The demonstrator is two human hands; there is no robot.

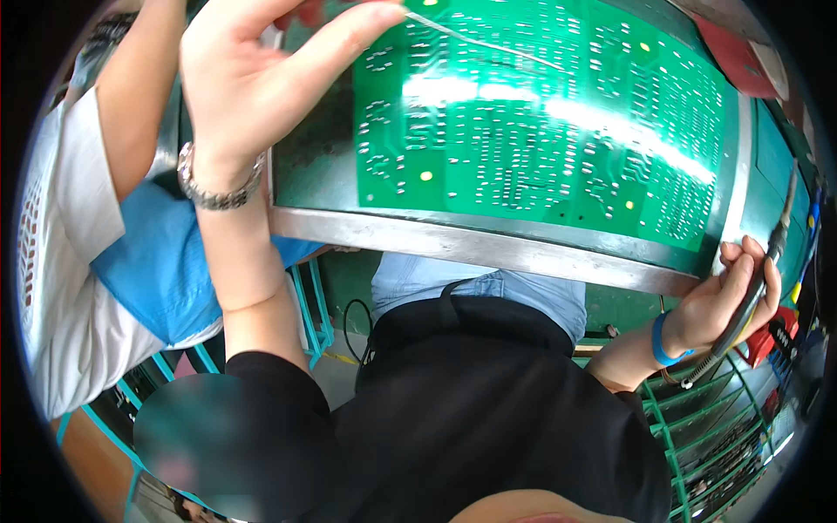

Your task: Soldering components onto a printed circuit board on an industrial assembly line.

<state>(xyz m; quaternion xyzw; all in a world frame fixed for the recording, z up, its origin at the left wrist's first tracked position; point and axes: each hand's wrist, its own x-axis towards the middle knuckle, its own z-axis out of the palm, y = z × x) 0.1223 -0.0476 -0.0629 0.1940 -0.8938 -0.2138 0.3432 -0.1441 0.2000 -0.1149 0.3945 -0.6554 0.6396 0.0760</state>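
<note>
My left hand [248,83] pinching solder wire [488,44] over green board [540,122], fingertips cut off at top, my right hand [728,301] clamped on soldering iron [757,288] at frame [488,248] corner, tip hidden

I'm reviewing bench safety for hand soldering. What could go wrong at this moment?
The left hand feeds a thin silvery solder wire over the green circuit board, fingers close to the joints, so a burn seems possible. The right hand holds the dark pen-shaped soldering iron off the metal frame's edge, near the lap; its cable could snag. Glare may hide joints.
</note>
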